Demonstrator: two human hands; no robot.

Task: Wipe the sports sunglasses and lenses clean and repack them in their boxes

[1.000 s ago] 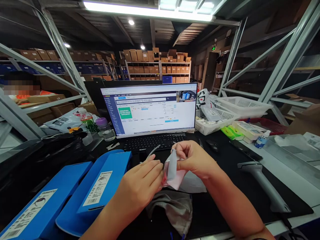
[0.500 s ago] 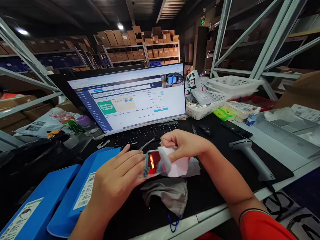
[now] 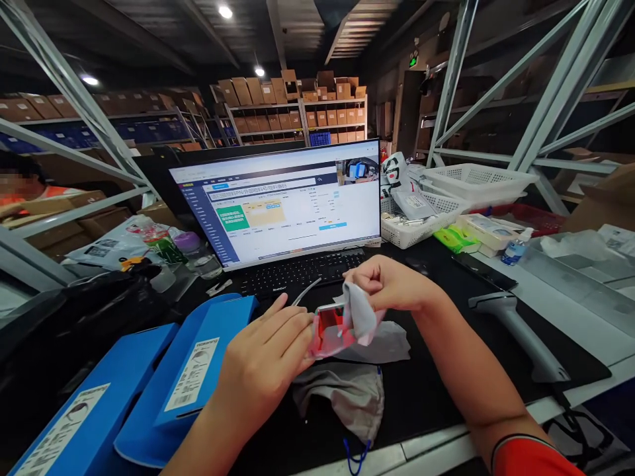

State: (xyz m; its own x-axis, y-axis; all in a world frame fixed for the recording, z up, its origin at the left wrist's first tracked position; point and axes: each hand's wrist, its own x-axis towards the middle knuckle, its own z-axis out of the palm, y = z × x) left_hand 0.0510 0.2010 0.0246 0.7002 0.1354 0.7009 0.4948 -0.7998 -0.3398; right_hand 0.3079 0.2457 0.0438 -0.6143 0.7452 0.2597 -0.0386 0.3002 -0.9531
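My left hand (image 3: 262,350) grips a pair of sunglasses (image 3: 328,324) with a red mirrored lens and a thin frame. One temple arm (image 3: 306,292) sticks up toward the keyboard. My right hand (image 3: 391,284) pinches a grey cleaning cloth (image 3: 360,311) against the lens, covering its right part. Beneath both hands lie a pale plastic bag (image 3: 381,344) and a crumpled grey fabric pouch (image 3: 342,403) with a blue cord (image 3: 356,459). Two blue boxes (image 3: 196,370) with white labels stand close to my left forearm.
A black keyboard (image 3: 297,274) and lit monitor (image 3: 278,205) stand ahead. A handheld barcode scanner (image 3: 516,337) lies to the right, beyond white plastic baskets (image 3: 417,221). Bottles stand at the left, and a co-worker (image 3: 24,192) sits behind. Shelves of cartons fill the background.
The cloth has moved from beside the lens back onto it, covering part of it. My view has swung slightly, and both hands still hold the same things.
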